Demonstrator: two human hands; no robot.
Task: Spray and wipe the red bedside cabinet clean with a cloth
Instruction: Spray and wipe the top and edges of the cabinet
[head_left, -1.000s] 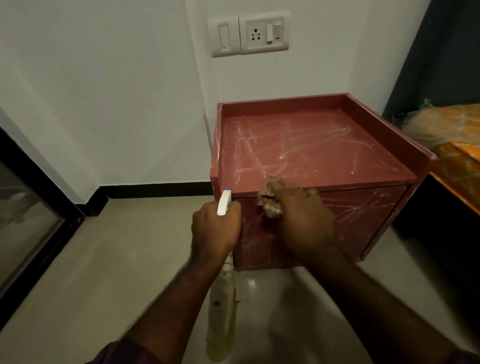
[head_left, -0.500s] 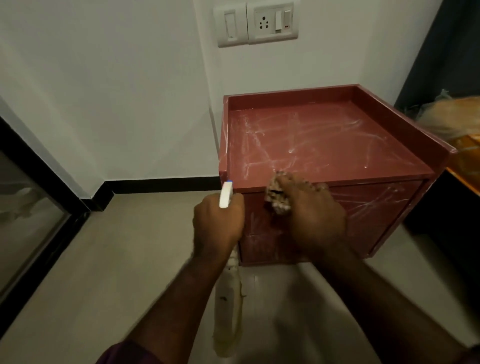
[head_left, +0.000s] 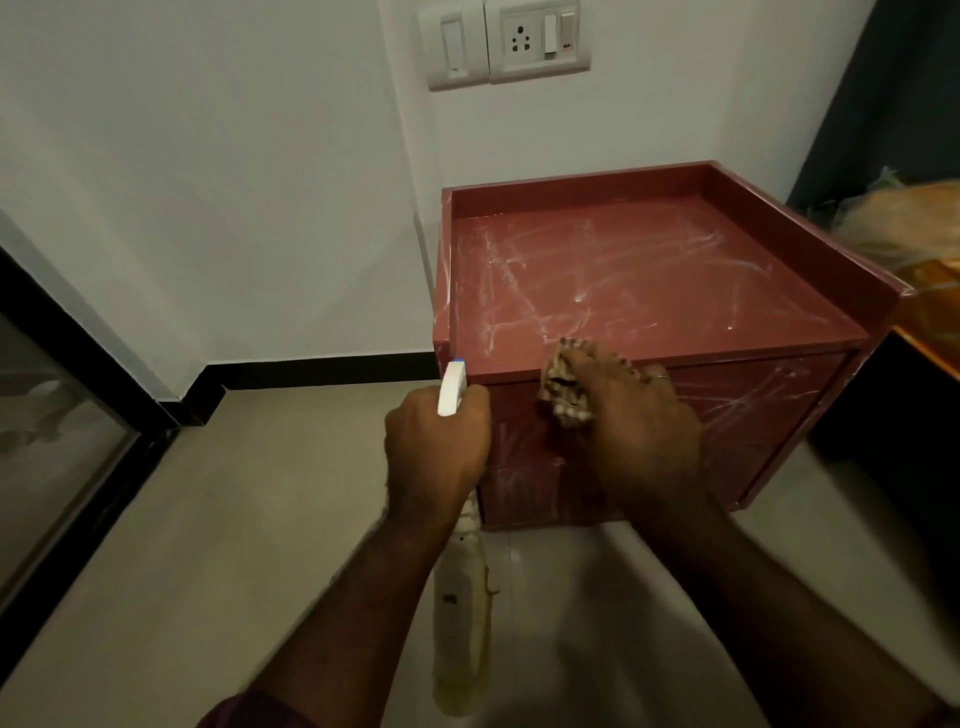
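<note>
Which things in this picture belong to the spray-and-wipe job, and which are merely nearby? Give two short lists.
Job: red bedside cabinet; spray bottle, gripped by the left hand; cloth, held by the right hand.
Nearby: wall socket; light switch; wrapped bundle at right.

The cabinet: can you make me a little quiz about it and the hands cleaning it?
1. True or false: the left hand holds the cloth.
2. Where is the cloth? A: at the front top edge of the cabinet. B: on the floor. C: on the wall.
3. Fill the gap: the cabinet's top is covered in white ____.

Key
1. False. The right hand grips the cloth; the left hand grips the bottle.
2. A.
3. Streaks.
</note>
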